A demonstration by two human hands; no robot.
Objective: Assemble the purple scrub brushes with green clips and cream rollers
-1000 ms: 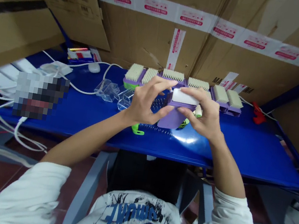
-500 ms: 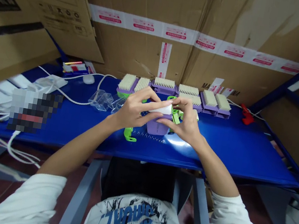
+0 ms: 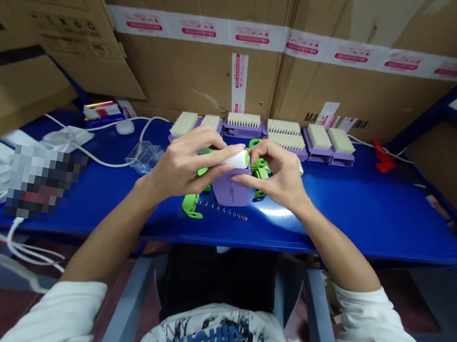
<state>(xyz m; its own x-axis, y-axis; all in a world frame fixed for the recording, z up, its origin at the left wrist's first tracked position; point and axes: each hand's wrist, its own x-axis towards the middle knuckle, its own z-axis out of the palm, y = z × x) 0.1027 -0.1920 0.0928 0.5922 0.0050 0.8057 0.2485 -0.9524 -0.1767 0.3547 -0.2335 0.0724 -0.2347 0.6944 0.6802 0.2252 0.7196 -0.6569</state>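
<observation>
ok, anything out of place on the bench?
One green plastic part lies alone near the blue table's front edge, apart from the green parts behind the purple brush body held by left hand and right hand. White cables dangle off the left edge.

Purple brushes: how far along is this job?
Done: a row of purple plastic brushes with cream bristles stands at the back. In hand: the left hand and right hand hold a white block on a purple plastic body. To go: loose green plastic clips and a line of small metal springs wait in front.
</observation>
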